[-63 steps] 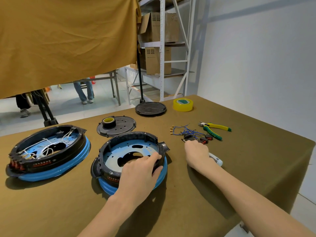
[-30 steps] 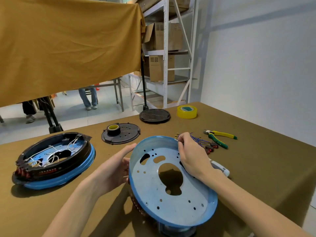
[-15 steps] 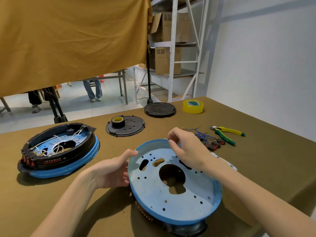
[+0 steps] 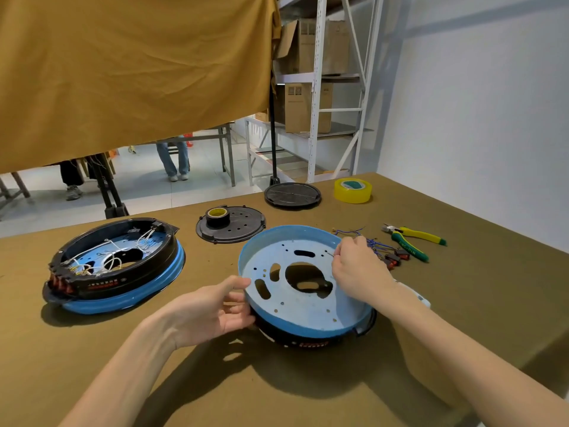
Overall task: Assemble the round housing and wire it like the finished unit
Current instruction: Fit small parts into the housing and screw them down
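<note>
Blue steel housing (image 4: 303,291), tilted between my hands: my left hand (image 4: 212,312) grips its near rim to steady it, my right hand (image 4: 358,274) pinches what I take for a thin wire over its plate, and the finished unit (image 4: 115,266) lies left for reference.

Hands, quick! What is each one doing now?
Left hand: fingers grip the blue housing by its rim.
Right hand: fingers pinch something thin over the housing; cannot tell what.
</note>
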Tool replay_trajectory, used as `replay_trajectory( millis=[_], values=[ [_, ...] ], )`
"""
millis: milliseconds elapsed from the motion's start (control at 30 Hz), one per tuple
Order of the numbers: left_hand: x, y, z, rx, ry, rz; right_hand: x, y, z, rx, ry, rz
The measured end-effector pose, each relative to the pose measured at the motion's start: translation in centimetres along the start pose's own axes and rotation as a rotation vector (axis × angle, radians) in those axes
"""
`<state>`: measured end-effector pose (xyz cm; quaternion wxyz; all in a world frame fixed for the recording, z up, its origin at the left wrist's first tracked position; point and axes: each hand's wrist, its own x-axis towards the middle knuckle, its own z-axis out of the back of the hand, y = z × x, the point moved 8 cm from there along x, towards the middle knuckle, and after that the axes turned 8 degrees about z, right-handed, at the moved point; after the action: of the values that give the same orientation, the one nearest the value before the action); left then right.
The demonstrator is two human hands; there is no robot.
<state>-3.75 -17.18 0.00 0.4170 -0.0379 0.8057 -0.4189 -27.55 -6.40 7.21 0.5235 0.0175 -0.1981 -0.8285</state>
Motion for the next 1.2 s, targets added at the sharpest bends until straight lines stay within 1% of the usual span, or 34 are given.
replay_trajectory(
  millis=[100,167,200,267,300,333,367,433,500,567,733,900,1100,1200],
  values=[
    [-0.1,0.9,-0.3,0.188,0.015,0.067,0.2,-0.5,-0.4,0.023,0.028,0.027],
    [-0.1,1.0,-0.4,0.219,0.050,0.084,0.1,-0.7,-0.3,0.021,0.030,0.065],
    [-0.2,1.0,-0.4,0.219,0.070,0.092,0.1,-0.8,0.2,-0.007,-0.018,0.079],
    [-0.1,1.1,-0.6,0.249,0.091,0.098,-0.1,0.1,1.8,-0.073,-0.187,0.158],
    [0.0,1.2,-0.7,0.274,0.091,0.098,-0.4,1.1,2.5,-0.037,-0.254,0.221],
    [0.2,1.3,-0.9,0.294,0.085,0.097,-0.6,2.3,2.9,0.041,-0.269,0.283],
    [0.3,1.4,-1.0,0.304,0.075,0.093,-0.7,3.5,2.9,0.141,-0.229,0.337],
    [0.7,1.7,-1.2,0.303,0.054,0.084,-0.7,6.1,1.8,0.320,-0.038,0.419],
    [1.1,1.8,-1.1,0.309,0.040,0.075,-1.0,8.2,0.6,0.418,0.120,0.479],
    [1.4,1.8,-0.9,0.316,0.033,0.064,-1.5,9.5,-0.2,0.461,0.174,0.520],
    [1.9,1.9,-0.6,0.328,0.046,0.044,-2.1,10.7,-1.4,0.468,0.183,0.600],
    [2.2,1.9,-0.4,0.324,0.057,0.040,-1.9,10.8,-1.9,0.502,0.160,0.614],
    [2.2,2.0,-0.4,0.322,0.057,0.035,-1.7,11.4,-1.9,0.453,0.118,0.668],
    [2.1,1.9,-0.4,0.325,0.060,0.037,-2.0,11.4,-2.2,0.437,0.126,0.683]
  ],
)
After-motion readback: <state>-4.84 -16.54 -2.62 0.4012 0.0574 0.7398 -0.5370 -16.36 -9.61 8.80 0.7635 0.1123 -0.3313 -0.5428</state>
